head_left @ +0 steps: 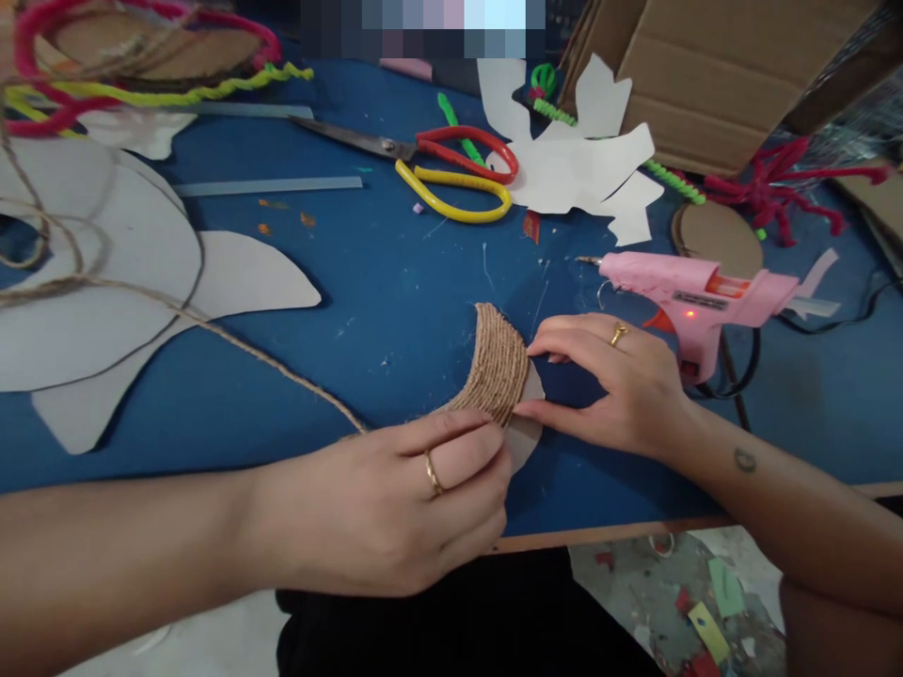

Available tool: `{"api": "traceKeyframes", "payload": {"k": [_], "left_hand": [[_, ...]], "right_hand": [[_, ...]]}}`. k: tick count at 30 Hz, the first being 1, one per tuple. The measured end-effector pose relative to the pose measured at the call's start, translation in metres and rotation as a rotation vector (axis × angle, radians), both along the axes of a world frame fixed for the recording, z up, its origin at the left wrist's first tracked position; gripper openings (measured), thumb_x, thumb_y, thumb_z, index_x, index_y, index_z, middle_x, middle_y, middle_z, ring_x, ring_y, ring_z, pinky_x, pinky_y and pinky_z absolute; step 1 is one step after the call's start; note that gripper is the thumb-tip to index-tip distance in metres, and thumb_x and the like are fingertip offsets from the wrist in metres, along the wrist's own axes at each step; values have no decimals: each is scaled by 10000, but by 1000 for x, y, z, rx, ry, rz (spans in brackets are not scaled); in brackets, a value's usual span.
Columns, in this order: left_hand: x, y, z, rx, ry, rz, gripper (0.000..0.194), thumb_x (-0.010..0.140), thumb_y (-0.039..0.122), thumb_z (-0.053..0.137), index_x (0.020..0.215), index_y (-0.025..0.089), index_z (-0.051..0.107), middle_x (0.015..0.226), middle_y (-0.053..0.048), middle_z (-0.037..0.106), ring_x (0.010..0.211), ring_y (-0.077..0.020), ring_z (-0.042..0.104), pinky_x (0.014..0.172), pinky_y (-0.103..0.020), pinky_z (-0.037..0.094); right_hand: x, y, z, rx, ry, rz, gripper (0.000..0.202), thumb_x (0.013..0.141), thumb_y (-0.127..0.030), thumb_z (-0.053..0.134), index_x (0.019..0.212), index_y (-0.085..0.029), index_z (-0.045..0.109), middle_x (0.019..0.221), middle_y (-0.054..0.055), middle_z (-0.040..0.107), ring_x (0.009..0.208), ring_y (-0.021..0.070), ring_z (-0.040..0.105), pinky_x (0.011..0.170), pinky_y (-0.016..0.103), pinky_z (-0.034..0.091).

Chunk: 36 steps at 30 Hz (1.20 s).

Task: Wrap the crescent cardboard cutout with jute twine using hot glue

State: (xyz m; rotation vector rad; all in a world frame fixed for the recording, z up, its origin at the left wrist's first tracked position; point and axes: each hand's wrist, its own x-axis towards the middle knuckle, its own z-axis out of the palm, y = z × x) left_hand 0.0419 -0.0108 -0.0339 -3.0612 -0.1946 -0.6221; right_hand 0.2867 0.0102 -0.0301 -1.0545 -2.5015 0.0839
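Note:
A curved white card piece [526, 440] lies near the table's front edge, much of it covered by close rows of brown jute twine [502, 362]. My left hand [395, 498] is closed over the lower part of these rows, its thumb and fingers pinched on the twine; the fingertips are partly hidden. From under that hand a loose strand of twine [282, 362] runs back to the left. At the piece's right edge, my right hand [621, 376] grips it between thumb and fingers. Beyond my right hand rests a pink glue gun [695, 291] with a red light on.
Scissors [395, 149] with red and yellow handles lie at the back. White fish-like card cutouts [240, 273] spread at left, beside glue sticks [272, 187]. Cut white paper [564, 165], pipe cleaners [783, 188] and a cardboard box [734, 75] stand at back right. A black cord [847, 324] trails right.

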Motion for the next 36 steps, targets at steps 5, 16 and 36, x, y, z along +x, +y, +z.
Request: {"api": "traceKeyframes", "payload": {"k": [5,16,36], "left_hand": [[0,1,0,-2,5,-8,183,929,182,480,925,176,663,1094,-54,670,1058,-209,599,1046,-349,445],[1,3,0,-15,-5,2,225,941,159,415,923,172,639,1125,-57,660,1041,-226,594,970,-360,499],[-2,8,-1,-100,4,-32,267,954,117,391,885,133,648,980,-86,669,1040,-255,625,881,-370,569]], "right_hand": [[0,0,1,-18,7,-7,367,795,-485,677,968,-166,618,980,87,712,827,174,669,754,304,544],[-2,-1,1,-51,20,-37,369,773,-478,700,959,-169,617,974,86,710,787,169,662,719,300,546],[0,-2,0,-128,50,-60,309,800,-443,686,953,-183,618,976,77,696,800,171,646,734,297,537]]}}
